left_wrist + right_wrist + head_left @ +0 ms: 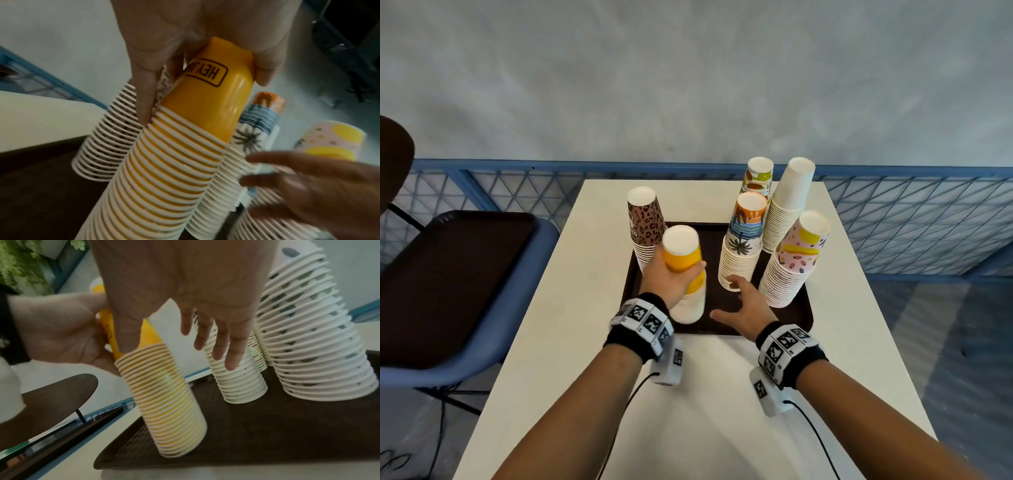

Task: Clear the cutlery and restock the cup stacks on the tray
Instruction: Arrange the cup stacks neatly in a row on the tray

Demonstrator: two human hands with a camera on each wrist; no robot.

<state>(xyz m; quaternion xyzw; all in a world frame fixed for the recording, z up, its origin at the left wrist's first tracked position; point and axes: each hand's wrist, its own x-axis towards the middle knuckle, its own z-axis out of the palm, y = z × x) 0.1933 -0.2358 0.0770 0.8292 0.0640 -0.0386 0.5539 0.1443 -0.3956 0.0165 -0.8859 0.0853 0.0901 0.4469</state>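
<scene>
**Yellow stack tilts at the tray's near-left corner**

White table under a pale wall carries the dark tray; a second tray sits on a blue chair at nine o'clock; the left hand curls round the yellow cup stack, long axis leaning toward twelve o'clock, base at the tray's seven o'clock corner; the right hand, fingers spread and empty, hovers at its three o'clock, nearer the palm-print stack; no cutlery shows.

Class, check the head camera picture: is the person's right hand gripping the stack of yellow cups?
No, the left hand grips the yellow cup stack, while the right hand hovers open over the tray.
</scene>
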